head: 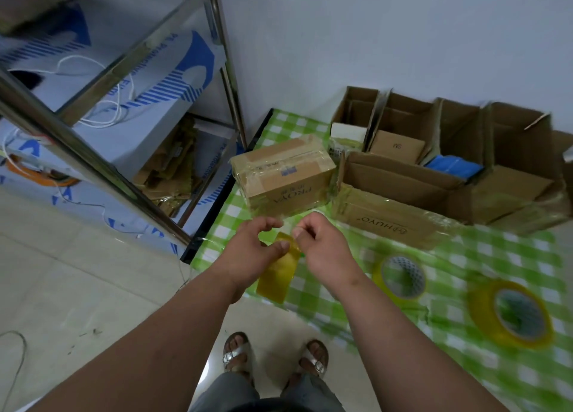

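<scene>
We see a short strip of yellowish, translucent packing tape (279,272), glossy and a little blurred. It hangs from its top end over the near edge of the green-and-white checked tablecloth (465,256), just in front of a taped brown cardboard box (285,176). The left hand (251,253) has its fingers curled, pinching the strip's upper left side. The right hand (322,247) is curled too, thumb and forefinger clamped on the top right corner.
</scene>
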Action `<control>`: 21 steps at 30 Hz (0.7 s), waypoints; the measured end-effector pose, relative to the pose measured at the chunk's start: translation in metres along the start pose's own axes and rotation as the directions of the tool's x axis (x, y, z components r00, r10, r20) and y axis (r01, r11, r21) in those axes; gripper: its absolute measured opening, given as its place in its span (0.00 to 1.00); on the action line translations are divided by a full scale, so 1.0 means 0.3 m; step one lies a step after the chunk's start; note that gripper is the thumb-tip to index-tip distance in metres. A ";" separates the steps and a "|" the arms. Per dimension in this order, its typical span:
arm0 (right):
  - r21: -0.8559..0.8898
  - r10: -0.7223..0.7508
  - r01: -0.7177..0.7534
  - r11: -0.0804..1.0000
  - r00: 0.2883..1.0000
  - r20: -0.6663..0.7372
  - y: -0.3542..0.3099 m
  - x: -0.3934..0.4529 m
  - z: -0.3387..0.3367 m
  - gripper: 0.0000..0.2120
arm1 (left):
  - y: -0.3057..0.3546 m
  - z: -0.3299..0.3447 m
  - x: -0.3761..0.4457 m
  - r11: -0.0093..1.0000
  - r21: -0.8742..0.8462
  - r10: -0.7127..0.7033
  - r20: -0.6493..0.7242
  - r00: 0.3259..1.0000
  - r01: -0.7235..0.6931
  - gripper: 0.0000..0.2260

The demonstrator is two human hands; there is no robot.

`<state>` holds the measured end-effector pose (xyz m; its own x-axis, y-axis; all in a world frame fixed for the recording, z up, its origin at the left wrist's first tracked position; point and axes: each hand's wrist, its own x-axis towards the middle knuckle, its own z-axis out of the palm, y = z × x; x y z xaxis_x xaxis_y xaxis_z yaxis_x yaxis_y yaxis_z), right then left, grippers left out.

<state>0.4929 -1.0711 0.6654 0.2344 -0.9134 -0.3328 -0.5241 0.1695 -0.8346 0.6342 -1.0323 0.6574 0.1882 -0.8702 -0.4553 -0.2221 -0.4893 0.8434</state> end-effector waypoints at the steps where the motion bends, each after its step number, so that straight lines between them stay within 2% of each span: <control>1: 0.018 0.007 -0.007 1.000 1.000 0.021 0.004 0.004 -0.011 0.12 | 0.000 0.004 -0.007 1.000 -0.010 0.024 0.002 1.000 -0.024 0.12; 6: 0.142 0.002 -0.009 0.990 0.999 0.050 0.016 0.013 -0.036 0.11 | 0.029 0.019 -0.007 0.991 -0.089 0.090 -0.055 0.994 -0.095 0.08; 9: 0.170 0.029 -0.033 0.985 0.999 0.026 0.023 0.006 -0.037 0.11 | 0.033 0.030 0.001 0.986 -0.050 0.151 -0.098 0.984 -0.156 0.13; 12: 0.203 0.058 -0.061 0.977 0.998 0.020 0.034 0.000 -0.041 0.09 | 0.024 0.036 -0.008 0.981 0.010 0.195 -0.052 0.979 -0.195 0.14; 16: 0.224 0.073 -0.076 0.972 0.997 0.022 0.046 -0.001 -0.043 0.09 | 0.020 0.044 -0.022 0.982 0.033 0.185 0.013 0.983 -0.185 0.09; 21: 0.254 0.093 -0.111 0.961 0.993 0.079 0.058 -0.002 -0.047 0.03 | 0.023 0.049 -0.019 0.989 0.064 0.132 0.005 0.991 -0.132 0.08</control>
<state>0.4721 -1.0726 0.6571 0.2482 -0.8616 -0.4428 -0.3217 0.3578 -0.8766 0.6177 -1.0316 0.6615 0.1521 -0.9273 -0.3420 -0.3053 -0.3732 0.8761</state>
